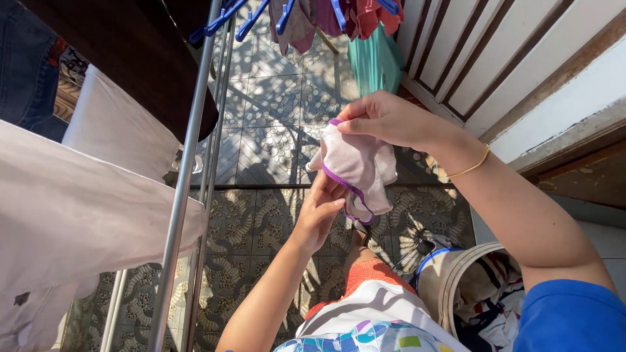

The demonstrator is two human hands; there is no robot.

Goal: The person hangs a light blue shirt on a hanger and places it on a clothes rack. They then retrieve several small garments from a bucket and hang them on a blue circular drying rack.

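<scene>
Small pale pink garment (362, 171) with purple edging, held up in the air in front of the body, between the drying rack and the white wall, above the patterned floor. Crumpled and hanging down in soft folds, in full sunlight.

Pinched at its top edge by the right hand (385, 120), thumb and fingers pressed together on the purple trim. Thin gold bracelet (471, 166) on that wrist, blue sleeve (574, 316) at the shoulder. Gripped from below by the left hand (321, 212), fingers closed on the lower left side of the cloth (thumb partly hidden behind the fabric, so exact hold not clear).

To the left, metal drying rack (189, 160) with thin silver rails running from top to bottom of the view. White cloth (72, 215) draped over it, wide and flat, and a dark brown piece (137, 58) above that. Jeans (26, 65) in the top left corner.

At the top, blue plastic hangers (225, 16) with pink and red clothes (365, 16) hanging close together. Teal bag-like thing (375, 62) just under them, standing near the wall.

Lower right, round bucket (433, 274) with a pale rim, full of mixed laundry, just beside the person's body. Patterned floor tiles (274, 111) with grey scale and flower motifs, crossed by shadows of the rack. White slatted wall (495, 52) on the right side.
</scene>
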